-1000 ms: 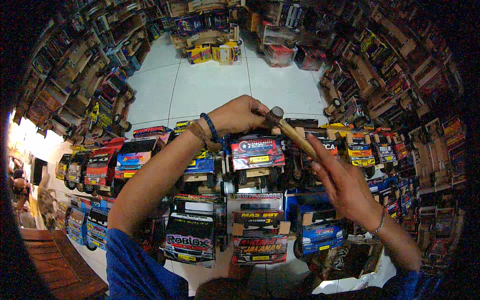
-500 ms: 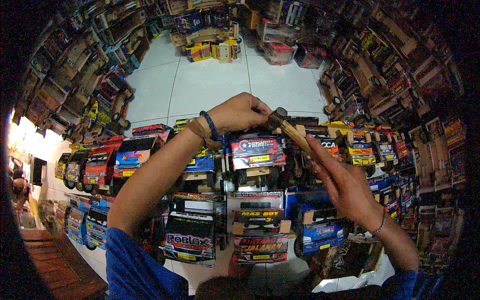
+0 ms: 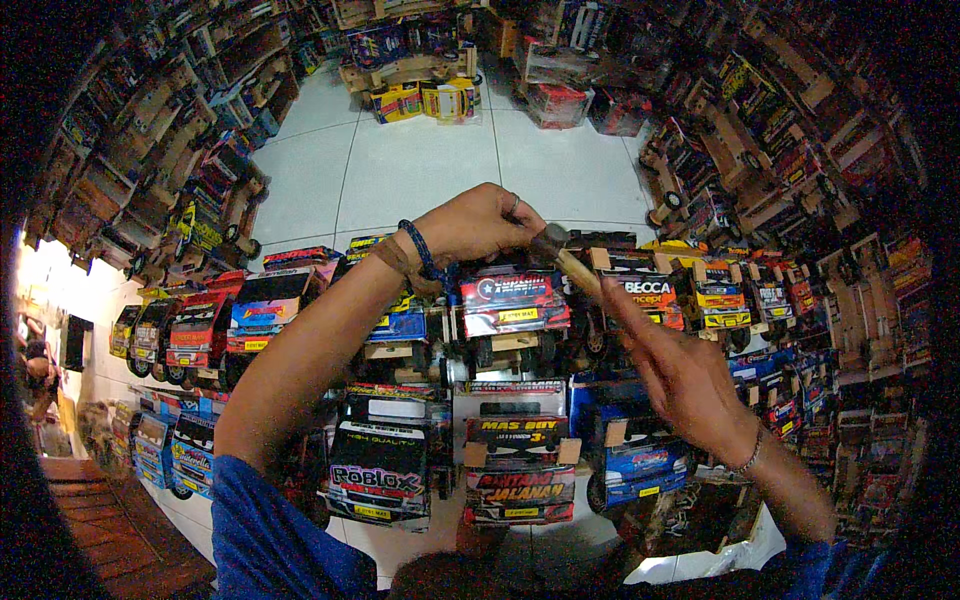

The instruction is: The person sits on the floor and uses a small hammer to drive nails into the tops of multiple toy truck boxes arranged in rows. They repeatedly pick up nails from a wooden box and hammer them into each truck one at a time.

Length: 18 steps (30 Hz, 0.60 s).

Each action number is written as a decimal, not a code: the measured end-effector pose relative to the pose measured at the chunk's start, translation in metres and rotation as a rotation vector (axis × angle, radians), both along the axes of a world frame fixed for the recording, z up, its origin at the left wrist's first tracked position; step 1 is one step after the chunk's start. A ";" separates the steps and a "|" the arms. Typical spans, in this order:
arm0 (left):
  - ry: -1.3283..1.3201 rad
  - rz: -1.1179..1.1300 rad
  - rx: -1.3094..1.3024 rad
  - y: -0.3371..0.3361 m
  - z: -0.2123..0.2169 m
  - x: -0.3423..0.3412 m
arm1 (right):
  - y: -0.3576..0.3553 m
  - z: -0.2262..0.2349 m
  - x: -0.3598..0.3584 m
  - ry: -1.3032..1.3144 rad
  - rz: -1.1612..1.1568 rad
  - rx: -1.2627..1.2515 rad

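My left hand (image 3: 480, 225), with a ring and a blue braided wristband, has its fingers pinched together right beside the dark head of a hammer (image 3: 549, 241). Whatever sits between the fingertips is hidden. The hammer's wooden handle (image 3: 580, 272) slants down to the right into my right hand (image 3: 680, 375), which grips it with the index finger laid along it. Both hands hover over a toy truck with a red and blue printed box (image 3: 512, 302), set in a row of similar trucks.
Rows of colourful toy trucks (image 3: 385, 470) fill the area under my arms and run to the left (image 3: 200, 325) and right (image 3: 715, 290). White tiles (image 3: 420, 165) lie beyond. Shelves and stacks of more toy trucks (image 3: 425, 95) ring the room.
The hammer head has dipped slightly, closer to my left fingertips. Both hands otherwise stay where they were.
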State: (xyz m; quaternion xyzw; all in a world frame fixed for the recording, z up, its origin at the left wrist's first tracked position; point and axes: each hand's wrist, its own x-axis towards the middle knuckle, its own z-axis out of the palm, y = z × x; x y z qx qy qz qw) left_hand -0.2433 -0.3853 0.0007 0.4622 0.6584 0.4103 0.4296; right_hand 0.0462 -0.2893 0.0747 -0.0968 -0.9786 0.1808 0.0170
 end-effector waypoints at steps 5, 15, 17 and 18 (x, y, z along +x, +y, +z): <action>0.021 -0.011 -0.008 -0.002 0.002 0.000 | -0.003 -0.002 0.003 0.088 -0.046 -0.005; 0.148 0.026 -0.155 -0.005 0.016 0.005 | -0.002 -0.012 0.005 0.235 -0.074 0.124; 0.058 0.000 -0.022 -0.003 0.013 0.005 | 0.000 -0.014 0.006 0.164 -0.003 0.200; 0.041 0.015 -0.021 -0.003 0.011 0.005 | 0.001 -0.016 0.006 0.098 0.020 0.239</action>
